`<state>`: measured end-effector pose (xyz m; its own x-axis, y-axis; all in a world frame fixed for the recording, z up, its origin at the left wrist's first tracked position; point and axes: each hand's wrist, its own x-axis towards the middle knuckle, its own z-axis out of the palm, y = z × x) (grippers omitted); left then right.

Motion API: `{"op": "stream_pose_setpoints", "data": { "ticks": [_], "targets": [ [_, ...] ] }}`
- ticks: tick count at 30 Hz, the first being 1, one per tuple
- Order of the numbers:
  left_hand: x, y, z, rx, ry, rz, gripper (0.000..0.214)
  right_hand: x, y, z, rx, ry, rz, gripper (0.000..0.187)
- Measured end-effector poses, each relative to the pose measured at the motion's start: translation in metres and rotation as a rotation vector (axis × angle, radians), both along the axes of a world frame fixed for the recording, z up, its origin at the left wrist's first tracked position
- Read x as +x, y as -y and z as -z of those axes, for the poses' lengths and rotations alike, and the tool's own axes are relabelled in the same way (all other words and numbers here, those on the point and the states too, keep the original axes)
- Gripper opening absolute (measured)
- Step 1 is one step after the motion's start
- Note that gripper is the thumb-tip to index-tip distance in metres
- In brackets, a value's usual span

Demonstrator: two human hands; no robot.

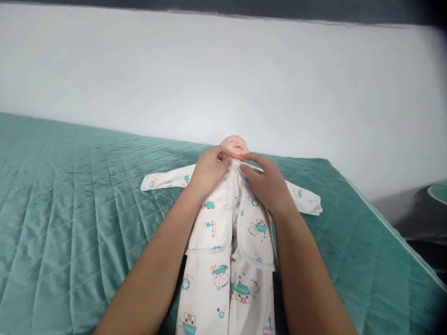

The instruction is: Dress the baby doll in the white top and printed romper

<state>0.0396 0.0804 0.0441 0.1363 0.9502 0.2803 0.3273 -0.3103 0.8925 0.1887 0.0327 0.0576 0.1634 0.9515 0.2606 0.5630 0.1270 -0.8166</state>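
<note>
A baby doll [236,143] lies on its back, its head toward the wall. It wears a white printed baby jacket [213,216], with both sleeves spread out to the sides. The jacket's front edges part toward the hem, and buttons show along the left edge. White printed baby pants [206,284] cover the legs below. My left hand [210,170] is closed at the left side of the collar, under the doll's chin. My right hand [267,184] grips the collar's right side between thumb and forefinger. The fingers partly hide the neckline.
The doll lies on a green quilted bedspread [70,195] with a light piped edge on the right. A white wall [174,79] rises directly behind the doll's head. Dark objects [415,214] stand beyond the bed's right edge, too unclear to name.
</note>
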Motion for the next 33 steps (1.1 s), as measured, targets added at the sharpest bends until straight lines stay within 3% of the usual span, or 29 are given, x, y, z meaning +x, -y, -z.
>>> {"op": "stream_pose_setpoints", "data": {
  "ticks": [3, 5, 11, 20, 25, 28, 33],
  "targets": [
    [-0.008, 0.011, -0.007, -0.042, 0.029, 0.028, 0.013, -0.005, 0.017, -0.011, 0.014, 0.076, 0.053, 0.018],
    [-0.013, 0.024, -0.009, -0.072, 0.04, 0.028, 0.013, -0.011, 0.03, -0.016, -0.057, 0.173, 0.028, 0.027],
    [-0.024, 0.061, 0.0, -0.123, 0.084, 0.071, 0.019, -0.021, 0.051, -0.014, -0.117, 0.43, 0.023, 0.028],
    [-0.032, 0.056, 0.003, -0.085, 0.034, 0.217, 0.012, -0.006, 0.051, -0.009, -0.153, 0.104, -0.072, 0.013],
    [-0.029, 0.06, -0.001, -0.108, 0.082, 0.214, 0.014, -0.013, 0.058, -0.014, -0.165, 0.259, 0.068, 0.019],
    [-0.02, 0.066, -0.005, -0.061, 0.147, 0.198, 0.014, -0.014, 0.059, -0.014, -0.126, 0.275, 0.068, 0.022],
    [-0.012, 0.069, -0.003, -0.039, 0.143, 0.203, 0.012, -0.006, 0.059, -0.005, -0.197, -0.078, -0.014, 0.024]
  ]
}}
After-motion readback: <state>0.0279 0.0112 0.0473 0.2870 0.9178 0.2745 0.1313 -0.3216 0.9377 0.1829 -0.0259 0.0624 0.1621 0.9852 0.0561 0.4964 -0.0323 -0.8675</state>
